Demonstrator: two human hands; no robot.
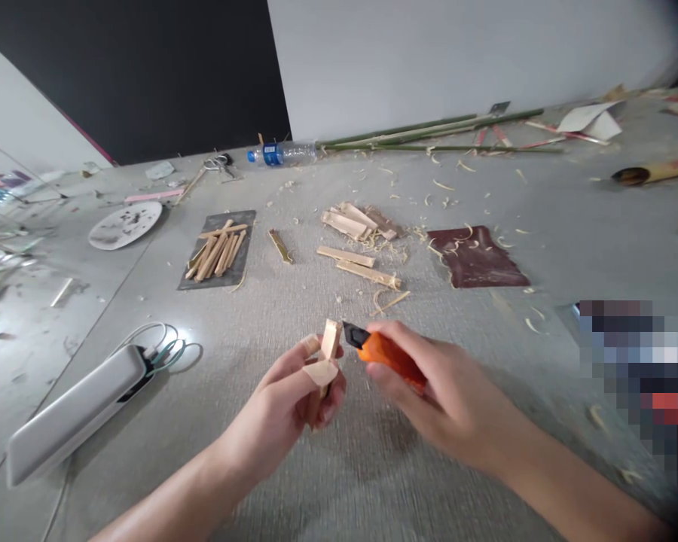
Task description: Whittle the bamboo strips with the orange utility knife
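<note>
The left hand [294,399] is low in the middle of the frame. Its grip is shut on a small wood piece [330,348]. The thumb and fingers pinch the lower part, and the top pokes up above them. A pale flat bit shows by the thumb. I cannot tell if it is part of the same piece.

The right hand [452,391] is just to the right of it. Its grip is wrapped tight round an orange knife [389,355]. The black tip of the knife points left and a little up. The tip is just beside the top of the wood piece. I cannot tell if it touches the wood.

Both hands are held over a grey floor [373,467].

A white box [79,410] with cables plugged in lies at the lower left. Above it, left of the middle, a bunch of sticks [218,252] lies on a dark sheet [242,220]. In the middle of the frame, above the hands, is a small heap of wood slats [357,220]. Two more slats lie just below the heap. A brown sheet [477,260] lies to the right of the heap, with curly shavings on it and around it.

At the top, by the wall, a bottle [279,153] lies on its side. Long green poles [429,134] lie to the right of it. A white disc [125,224] lies at the left.
</note>
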